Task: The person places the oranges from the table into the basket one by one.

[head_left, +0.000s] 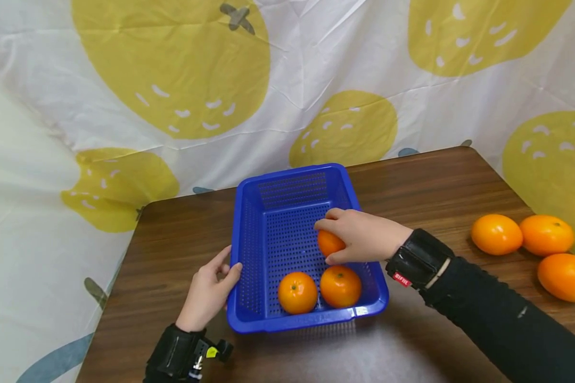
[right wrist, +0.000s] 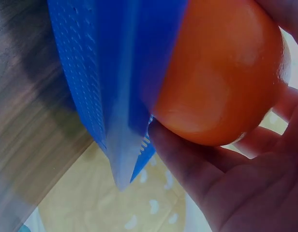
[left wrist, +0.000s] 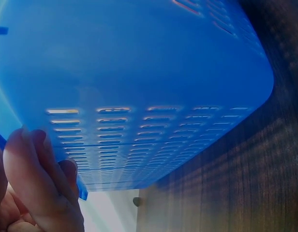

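Printed cloth [head_left: 311, 69]: white with yellow fruit shapes, filling the upper part of your head frame.

Desk [head_left: 182, 244]: brown wood grain, lower half of that frame.

Blue basket [head_left: 287, 323]: perforated, centre of the head frame, on the desk. Your left wrist view adds the slotted outer wall, which the head view hides; your right wrist view adds a close side of the wall and rim.

Right hand [head_left: 359, 234]: yours, reaching in from the lower right over the basket's right rim, dark-sleeved forearm slanting up and leftward. Fingers and thumb curl round one fruit; the right wrist view shows digits on several sides of it.

Left hand [head_left: 208, 290]: yours, left of the basket, rising from the lower edge. It pinches the left rim, thumb on top; the left wrist view shows fingers against the outside, at lower left.

Held orange [head_left: 329, 243]: inside the basket's outline, near its right wall; whether it touches the floor, you cannot tell.

Two oranges [head_left: 297, 293]: side by side in the basket's near end.

Three oranges [head_left: 496, 234]: grouped on the desk, far right, head view only.

Red tag [head_left: 401, 279]: on your right wrist strap.
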Tool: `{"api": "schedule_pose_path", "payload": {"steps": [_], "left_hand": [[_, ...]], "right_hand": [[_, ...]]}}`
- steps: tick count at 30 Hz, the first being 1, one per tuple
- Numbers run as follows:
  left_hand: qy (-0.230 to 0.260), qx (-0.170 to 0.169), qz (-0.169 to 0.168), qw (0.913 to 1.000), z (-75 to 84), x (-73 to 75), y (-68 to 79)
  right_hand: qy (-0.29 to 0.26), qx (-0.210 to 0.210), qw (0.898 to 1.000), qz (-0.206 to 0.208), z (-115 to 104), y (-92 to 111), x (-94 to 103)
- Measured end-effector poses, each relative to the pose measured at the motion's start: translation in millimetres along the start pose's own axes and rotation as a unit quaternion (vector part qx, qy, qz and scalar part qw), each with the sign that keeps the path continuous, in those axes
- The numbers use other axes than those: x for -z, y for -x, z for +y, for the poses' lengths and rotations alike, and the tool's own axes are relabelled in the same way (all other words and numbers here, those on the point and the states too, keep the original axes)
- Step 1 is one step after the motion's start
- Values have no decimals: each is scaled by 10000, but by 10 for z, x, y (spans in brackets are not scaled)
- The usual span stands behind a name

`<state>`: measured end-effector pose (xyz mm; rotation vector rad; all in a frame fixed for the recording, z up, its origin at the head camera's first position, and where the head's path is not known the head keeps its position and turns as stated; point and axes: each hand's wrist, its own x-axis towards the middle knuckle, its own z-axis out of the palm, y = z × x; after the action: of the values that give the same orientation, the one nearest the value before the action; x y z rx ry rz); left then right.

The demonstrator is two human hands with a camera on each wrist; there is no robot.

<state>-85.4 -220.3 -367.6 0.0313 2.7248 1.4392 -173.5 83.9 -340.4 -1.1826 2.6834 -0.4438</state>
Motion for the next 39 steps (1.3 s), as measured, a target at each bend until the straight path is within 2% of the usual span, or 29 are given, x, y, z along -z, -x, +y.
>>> {"api": "schedule_pose_path", "payload": {"steps": [10,21,30,39], "left_hand": [[-10,-33,33,10000,-3,8,15],[21,-76,40,10000,10,7,7],[-8,72,30,10000,15,7,14],[11,49,24,10000,13,13,12]], "right_hand": [[-4,-101,9992,-394,-18,-65,-59],[127,-240,9977,-628,0,-103,-79],[400,-141,9967,-698,30,-149,-157],[676,-186,9951,-699,31,-166,-229]]}}
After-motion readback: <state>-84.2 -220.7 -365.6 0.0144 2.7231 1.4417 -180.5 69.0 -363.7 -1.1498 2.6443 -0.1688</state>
